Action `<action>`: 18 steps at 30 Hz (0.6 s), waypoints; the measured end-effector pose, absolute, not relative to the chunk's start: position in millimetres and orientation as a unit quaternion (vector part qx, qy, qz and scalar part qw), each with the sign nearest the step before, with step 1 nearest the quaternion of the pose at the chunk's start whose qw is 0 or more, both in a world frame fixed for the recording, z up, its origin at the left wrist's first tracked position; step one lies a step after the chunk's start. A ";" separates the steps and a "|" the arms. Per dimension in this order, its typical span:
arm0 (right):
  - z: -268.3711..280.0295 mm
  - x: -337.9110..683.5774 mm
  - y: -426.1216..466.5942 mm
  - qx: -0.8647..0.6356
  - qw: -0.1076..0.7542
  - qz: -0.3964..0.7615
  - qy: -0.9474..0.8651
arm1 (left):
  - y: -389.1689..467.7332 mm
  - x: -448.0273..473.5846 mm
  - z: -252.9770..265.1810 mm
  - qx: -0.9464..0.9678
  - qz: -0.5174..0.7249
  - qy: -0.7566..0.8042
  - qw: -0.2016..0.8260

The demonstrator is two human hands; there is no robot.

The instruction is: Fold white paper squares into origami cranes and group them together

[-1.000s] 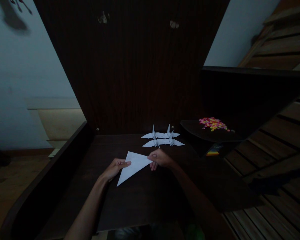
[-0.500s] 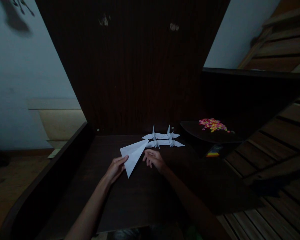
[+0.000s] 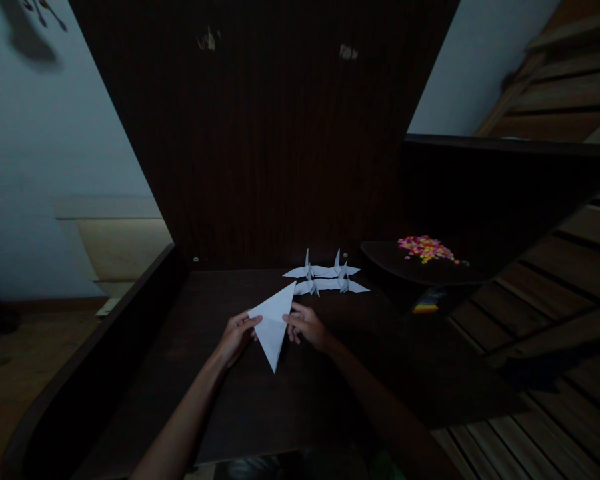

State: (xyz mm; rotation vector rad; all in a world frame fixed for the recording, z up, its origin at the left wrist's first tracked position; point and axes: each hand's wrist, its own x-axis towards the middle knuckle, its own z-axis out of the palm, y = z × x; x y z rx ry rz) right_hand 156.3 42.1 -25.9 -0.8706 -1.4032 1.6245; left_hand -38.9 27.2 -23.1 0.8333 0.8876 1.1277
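Note:
A folded sheet of white paper [image 3: 273, 323], pointed at top and bottom, is held between my two hands above the dark desk. My left hand [image 3: 239, 335] pinches its left corner, thumb on top. On the right edge, my right hand [image 3: 306, 327] grips the paper with the thumb on its face and the fingers behind. Just beyond the paper's upper tip stand several folded white paper cranes [image 3: 325, 277] in two rows, their wings overlapping.
A heap of small pink, yellow and orange pieces [image 3: 427, 249] lies on a rounded dark shelf [image 3: 390, 261] at the right. The dark desk [image 3: 190, 347] has a raised left side [image 3: 95, 353] and a tall back panel [image 3: 280, 153]. Wooden slats [image 3: 555, 320] show farther right.
My right hand has closed on the paper's right edge. The paper has turned, its lower point swinging right and toward me, and my left hand has shifted slightly right.

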 end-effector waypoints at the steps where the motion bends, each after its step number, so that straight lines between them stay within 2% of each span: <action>1: -26.3 155.6 41.1 -0.342 0.399 0.650 -0.549 | 27.0 -38.6 -22.7 0.371 0.505 0.391 0.674; 4: -26.8 152.2 38.8 -0.345 0.410 0.655 -0.532 | 26.4 -38.4 -21.5 0.373 0.506 0.381 0.678; 9: -25.5 149.2 40.2 -0.365 0.484 0.670 -0.427 | 27.7 -40.3 -22.3 0.376 0.494 0.373 0.690; 18: -23.8 152.1 40.3 -0.374 0.498 0.679 -0.389 | 32.6 -46.3 -23.2 0.356 0.489 0.378 0.701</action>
